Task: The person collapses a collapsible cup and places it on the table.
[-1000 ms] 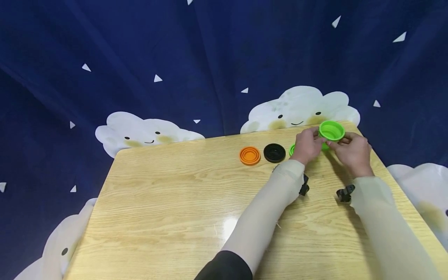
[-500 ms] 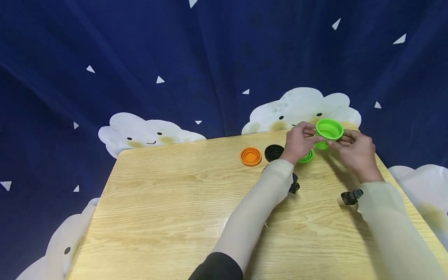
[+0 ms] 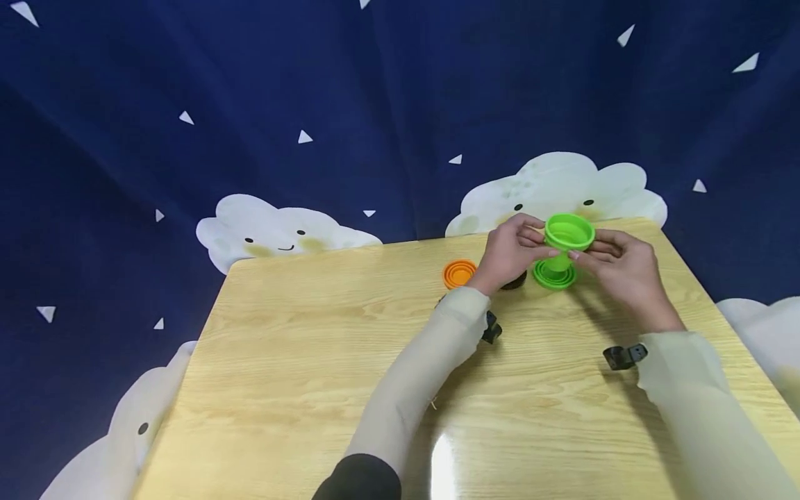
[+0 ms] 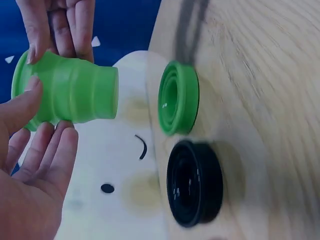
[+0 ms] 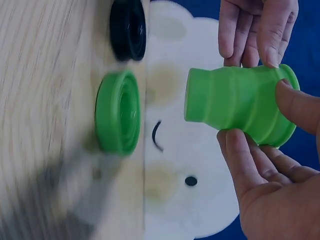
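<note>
A bright green collapsible cup (image 3: 569, 233), stretched out to its full stepped height, is held in the air by both hands with its wide rim up. My left hand (image 3: 507, 255) pinches it near the rim from the left, thumb on the near side and fingers behind. From the right, my right hand (image 3: 631, 278) grips the same rim area, thumb in front. Below, apart from the raised cup, a folded green cup (image 5: 118, 113) lies flat on the table. Beside it lies a folded black cup (image 4: 194, 183), mostly hidden by my left hand in the head view.
A folded orange cup (image 3: 459, 274) lies left of the black one, near my left hand. The wooden table (image 3: 300, 361) ends at its far edge against a dark blue curtain (image 3: 300, 83) printed with clouds.
Both hands have carried the stretched green cup leftward, from the right of the folded green cup to above it. My left hand now covers most of the black cup.
</note>
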`<state>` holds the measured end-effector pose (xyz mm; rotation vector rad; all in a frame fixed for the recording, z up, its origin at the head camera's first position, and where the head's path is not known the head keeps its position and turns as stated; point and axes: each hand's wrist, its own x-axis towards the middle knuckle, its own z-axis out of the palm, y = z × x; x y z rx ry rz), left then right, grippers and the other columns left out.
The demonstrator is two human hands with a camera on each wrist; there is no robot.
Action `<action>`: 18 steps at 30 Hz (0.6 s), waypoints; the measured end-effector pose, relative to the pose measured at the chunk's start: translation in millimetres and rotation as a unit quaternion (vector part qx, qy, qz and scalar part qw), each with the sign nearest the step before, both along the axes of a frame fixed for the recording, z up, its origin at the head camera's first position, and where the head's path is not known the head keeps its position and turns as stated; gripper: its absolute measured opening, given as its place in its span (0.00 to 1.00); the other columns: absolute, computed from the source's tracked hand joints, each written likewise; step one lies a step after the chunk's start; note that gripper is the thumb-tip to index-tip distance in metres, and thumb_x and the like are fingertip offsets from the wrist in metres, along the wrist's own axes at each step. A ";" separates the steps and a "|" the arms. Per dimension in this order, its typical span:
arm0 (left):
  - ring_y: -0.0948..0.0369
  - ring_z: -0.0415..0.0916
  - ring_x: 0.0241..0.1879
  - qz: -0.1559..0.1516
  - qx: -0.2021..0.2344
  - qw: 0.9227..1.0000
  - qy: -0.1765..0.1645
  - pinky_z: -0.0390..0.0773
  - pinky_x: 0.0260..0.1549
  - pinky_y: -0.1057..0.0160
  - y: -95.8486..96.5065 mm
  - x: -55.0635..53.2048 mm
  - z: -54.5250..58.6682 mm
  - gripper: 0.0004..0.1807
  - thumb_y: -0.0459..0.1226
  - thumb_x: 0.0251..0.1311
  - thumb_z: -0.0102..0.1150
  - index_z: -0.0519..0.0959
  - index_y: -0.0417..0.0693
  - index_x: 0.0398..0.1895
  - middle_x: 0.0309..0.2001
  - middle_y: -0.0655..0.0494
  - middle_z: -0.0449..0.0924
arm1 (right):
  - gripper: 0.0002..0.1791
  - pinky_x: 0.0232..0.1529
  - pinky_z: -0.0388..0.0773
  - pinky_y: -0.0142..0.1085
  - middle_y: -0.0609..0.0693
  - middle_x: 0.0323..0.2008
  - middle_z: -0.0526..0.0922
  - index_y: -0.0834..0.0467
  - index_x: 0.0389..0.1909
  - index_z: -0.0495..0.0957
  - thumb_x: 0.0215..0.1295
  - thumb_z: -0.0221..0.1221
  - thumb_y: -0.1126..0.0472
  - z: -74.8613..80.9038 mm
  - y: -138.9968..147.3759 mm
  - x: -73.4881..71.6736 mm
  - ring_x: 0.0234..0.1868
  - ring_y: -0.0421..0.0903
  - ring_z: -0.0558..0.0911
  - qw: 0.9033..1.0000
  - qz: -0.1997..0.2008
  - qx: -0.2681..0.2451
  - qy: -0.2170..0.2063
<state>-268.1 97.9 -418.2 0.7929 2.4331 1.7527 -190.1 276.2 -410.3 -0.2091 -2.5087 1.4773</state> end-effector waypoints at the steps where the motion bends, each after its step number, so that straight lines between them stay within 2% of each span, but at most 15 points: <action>1: 0.70 0.76 0.32 0.001 0.004 1.000 0.006 0.75 0.32 0.78 -5.4 0.4 1.0 0.25 0.40 0.42 0.72 0.74 0.50 0.45 0.35 0.58 0.79 | 0.37 0.34 0.76 0.21 0.58 0.48 0.76 0.63 0.59 0.66 0.52 0.64 0.48 1.1 -4.0 0.2 0.40 0.33 0.79 1.000 0.007 -0.005 0.003; 4: 0.66 0.78 0.36 0.005 0.020 1.000 0.019 0.75 0.34 0.77 -22.2 3.7 4.4 0.24 0.39 0.40 0.73 0.74 0.50 0.42 0.37 0.59 0.79 | 0.36 0.35 0.76 0.21 0.58 0.47 0.76 0.64 0.58 0.67 0.52 0.65 0.50 4.8 -16.7 1.1 0.40 0.33 0.79 0.999 0.029 -0.018 0.010; 7: 0.62 0.79 0.38 0.006 0.045 0.999 0.016 0.76 0.35 0.76 -37.9 9.2 9.7 0.24 0.37 0.39 0.73 0.74 0.47 0.41 0.38 0.60 0.78 | 0.35 0.36 0.76 0.22 0.57 0.45 0.77 0.65 0.57 0.67 0.51 0.66 0.52 8.0 -28.7 2.2 0.39 0.34 0.80 0.998 0.047 -0.036 0.020; 12: 0.54 0.79 0.40 -0.005 0.067 0.998 0.009 0.77 0.38 0.71 -67.0 29.5 29.3 0.25 0.31 0.40 0.72 0.72 0.37 0.42 0.40 0.49 0.78 | 0.33 0.36 0.77 0.25 0.54 0.43 0.79 0.64 0.56 0.68 0.51 0.66 0.55 12.2 -47.8 6.3 0.39 0.37 0.80 0.994 0.082 -0.065 0.025; 15: 0.56 0.79 0.40 0.000 0.056 0.998 0.016 0.78 0.38 0.70 -85.2 42.5 38.9 0.24 0.30 0.41 0.71 0.71 0.35 0.42 0.40 0.46 0.78 | 0.31 0.37 0.78 0.27 0.56 0.43 0.78 0.64 0.55 0.69 0.52 0.66 0.57 13.7 -59.6 8.7 0.39 0.39 0.81 0.991 0.108 -0.080 0.024; 18: 0.57 0.79 0.39 0.002 0.051 0.998 0.025 0.78 0.39 0.65 -102.3 50.7 42.3 0.23 0.29 0.41 0.71 0.71 0.35 0.41 0.40 0.45 0.78 | 0.29 0.38 0.78 0.28 0.59 0.44 0.78 0.65 0.54 0.69 0.52 0.67 0.59 13.4 -71.6 9.2 0.40 0.41 0.81 0.987 0.130 -0.096 0.020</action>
